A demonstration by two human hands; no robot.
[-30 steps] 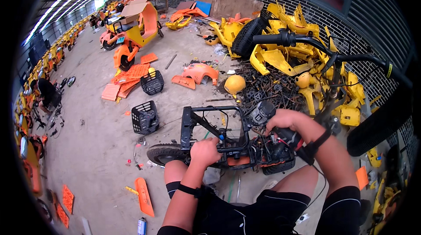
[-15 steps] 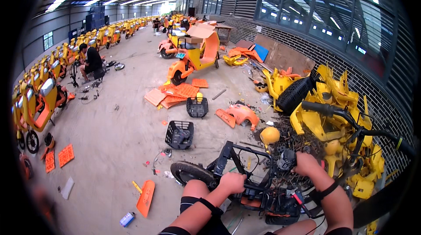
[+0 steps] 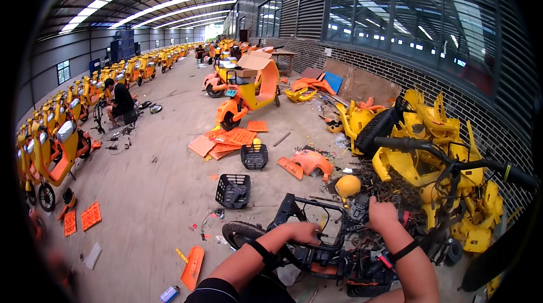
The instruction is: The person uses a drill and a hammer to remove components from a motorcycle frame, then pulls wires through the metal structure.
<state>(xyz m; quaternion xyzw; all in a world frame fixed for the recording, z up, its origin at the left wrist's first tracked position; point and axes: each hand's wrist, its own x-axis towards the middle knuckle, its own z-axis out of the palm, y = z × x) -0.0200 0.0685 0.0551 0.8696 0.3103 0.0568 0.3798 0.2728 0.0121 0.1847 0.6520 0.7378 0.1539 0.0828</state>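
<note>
The right hand (image 3: 383, 214) is closed around a dark grey-and-red handheld power tool (image 3: 358, 211), held over the frame, perhaps to keep it within working reach. The left hand (image 3: 305, 233) is curled against a black tubular metal scooter frame (image 3: 323, 248), seemingly to steady it; I cannot tell exactly what its fingers grip. The frame lies just below both hands, with a black-tyred wheel (image 3: 240, 234) left of them. Beyond the left hand, a black plastic lattice basket (image 3: 222, 193) holds a dark part, perhaps for safekeeping. Beyond the right hand are a rounded yellow dome (image 3: 348, 186) and heaped yellow plastic panels (image 3: 404, 173).
</note>
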